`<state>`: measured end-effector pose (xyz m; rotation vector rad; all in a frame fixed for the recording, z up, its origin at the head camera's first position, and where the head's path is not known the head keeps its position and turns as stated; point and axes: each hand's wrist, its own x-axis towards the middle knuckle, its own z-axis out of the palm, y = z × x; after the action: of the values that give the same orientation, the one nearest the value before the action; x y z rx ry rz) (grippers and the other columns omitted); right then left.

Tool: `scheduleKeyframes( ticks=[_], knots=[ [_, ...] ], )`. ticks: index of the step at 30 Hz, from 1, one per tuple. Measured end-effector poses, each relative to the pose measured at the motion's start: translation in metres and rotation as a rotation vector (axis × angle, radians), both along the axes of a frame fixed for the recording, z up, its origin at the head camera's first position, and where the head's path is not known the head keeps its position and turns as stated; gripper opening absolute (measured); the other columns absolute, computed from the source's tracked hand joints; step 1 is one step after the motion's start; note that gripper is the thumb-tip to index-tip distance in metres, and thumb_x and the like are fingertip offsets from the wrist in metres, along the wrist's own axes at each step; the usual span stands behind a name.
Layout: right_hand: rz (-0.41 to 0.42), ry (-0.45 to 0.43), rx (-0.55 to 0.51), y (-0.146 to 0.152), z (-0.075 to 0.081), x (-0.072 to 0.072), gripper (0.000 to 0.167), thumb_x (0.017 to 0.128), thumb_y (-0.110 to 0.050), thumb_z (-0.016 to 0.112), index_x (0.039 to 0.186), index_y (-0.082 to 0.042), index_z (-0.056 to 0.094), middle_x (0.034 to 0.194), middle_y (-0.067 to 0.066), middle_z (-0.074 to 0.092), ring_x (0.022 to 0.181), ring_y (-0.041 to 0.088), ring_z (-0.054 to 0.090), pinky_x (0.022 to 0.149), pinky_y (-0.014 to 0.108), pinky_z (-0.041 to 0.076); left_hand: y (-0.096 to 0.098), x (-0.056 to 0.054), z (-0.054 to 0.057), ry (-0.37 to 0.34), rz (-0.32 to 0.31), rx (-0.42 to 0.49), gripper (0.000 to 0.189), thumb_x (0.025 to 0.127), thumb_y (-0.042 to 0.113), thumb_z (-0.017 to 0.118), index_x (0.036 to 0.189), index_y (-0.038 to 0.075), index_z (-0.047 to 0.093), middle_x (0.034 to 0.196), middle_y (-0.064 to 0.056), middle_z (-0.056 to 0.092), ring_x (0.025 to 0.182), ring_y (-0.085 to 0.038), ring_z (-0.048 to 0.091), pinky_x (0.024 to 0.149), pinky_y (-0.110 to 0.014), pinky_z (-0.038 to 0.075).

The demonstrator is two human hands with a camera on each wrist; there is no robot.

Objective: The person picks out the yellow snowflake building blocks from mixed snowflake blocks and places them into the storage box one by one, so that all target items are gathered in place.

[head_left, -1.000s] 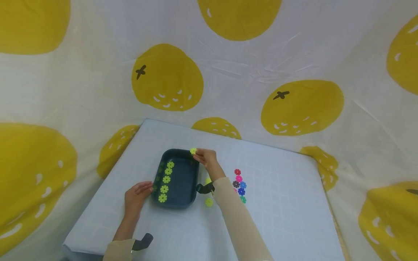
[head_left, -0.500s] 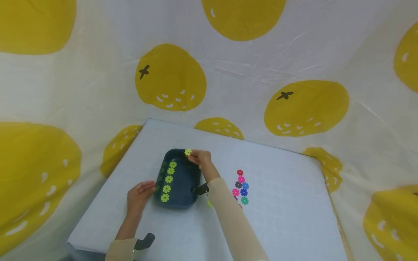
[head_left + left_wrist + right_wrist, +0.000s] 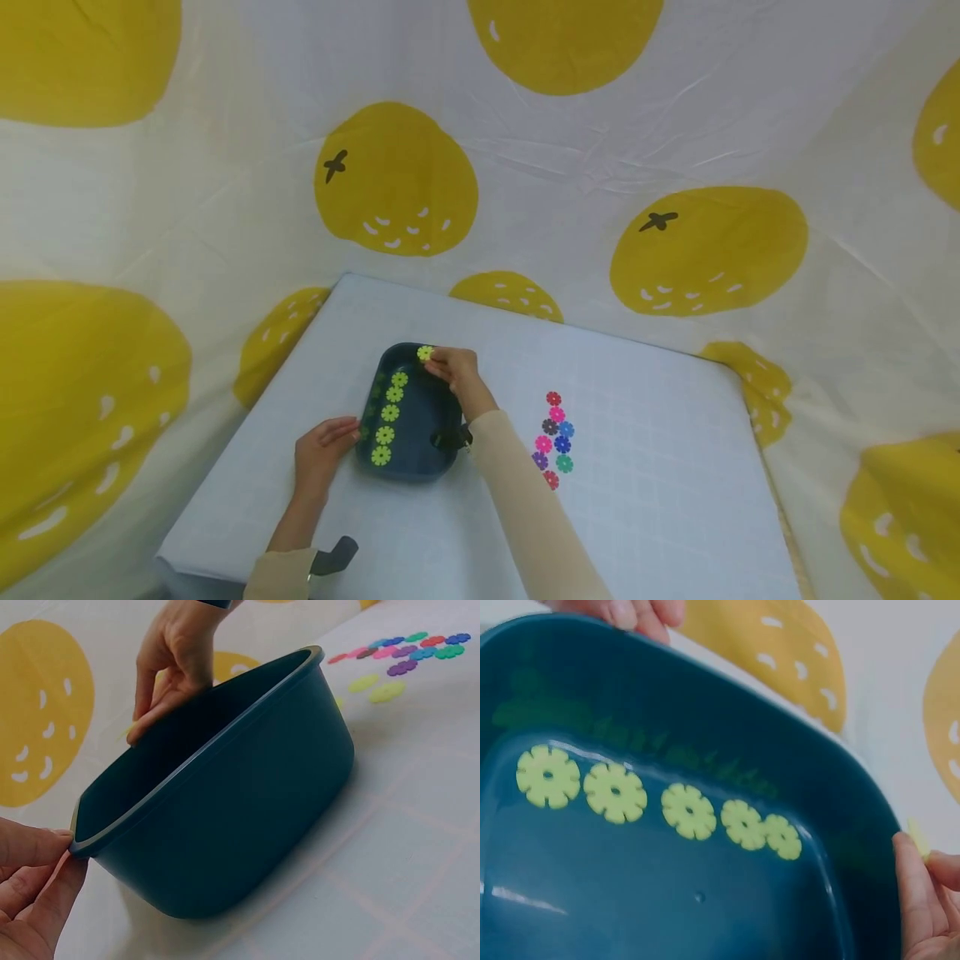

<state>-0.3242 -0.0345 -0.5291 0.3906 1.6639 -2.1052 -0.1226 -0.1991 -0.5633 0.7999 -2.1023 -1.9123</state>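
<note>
A dark teal plastic tub [image 3: 420, 417] stands on the table. My left hand [image 3: 322, 454] pinches its rim at the left side, seen closely in the left wrist view. My right hand [image 3: 457, 371] pinches a yellow-green notched plastic disc [image 3: 425, 353] between thumb and fingers, above the tub's far rim. That disc shows edge-on in the right wrist view, fingertips right at the rim. Inside the tub, several yellow-green notched discs [image 3: 688, 812] lie flat in a row along the left wall, two of them overlapping at one end.
Right of the tub, several loose discs in red, pink, blue, purple, black and green [image 3: 562, 444] lie on the white-clothed table [image 3: 660, 467]. Two or more yellow-green discs [image 3: 386, 692] lie between them and the tub. A fruit-print curtain [image 3: 547, 167] hangs behind the table.
My right hand has moved left along the tub's far rim, carrying the yellow-green disc. My left hand keeps its hold on the rim. The head view has shifted slightly.
</note>
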Motion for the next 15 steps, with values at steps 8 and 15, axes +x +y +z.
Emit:
scheduleKeyframes(
  ticks=[8, 15],
  knots=[
    [0.004, 0.012, 0.049, -0.011, -0.003, 0.008, 0.02, 0.087, 0.002, 0.07, 0.107, 0.006, 0.07, 0.094, 0.021, 0.074, 0.07, 0.02, 0.075, 0.075, 0.033, 0.061, 0.0, 0.0, 0.0, 0.011, -0.003, -0.002, 0.033, 0.092, 0.005, 0.069, 0.123, -0.004, 0.063, 0.124, -0.019, 0.068, 0.086, 0.013, 0.062, 0.078, -0.005, 0.05],
    [0.004, 0.002, 0.123, -0.015, -0.007, 0.011, 0.022, 0.087, 0.001, 0.071, 0.108, 0.006, 0.068, 0.095, 0.02, 0.074, 0.061, 0.014, 0.072, 0.069, 0.029, 0.062, 0.0, 0.0, -0.001, 0.005, -0.007, 0.011, 0.033, 0.092, 0.007, 0.068, 0.124, -0.003, 0.063, 0.126, -0.02, 0.067, 0.087, 0.013, 0.062, 0.079, -0.006, 0.05]
  ],
)
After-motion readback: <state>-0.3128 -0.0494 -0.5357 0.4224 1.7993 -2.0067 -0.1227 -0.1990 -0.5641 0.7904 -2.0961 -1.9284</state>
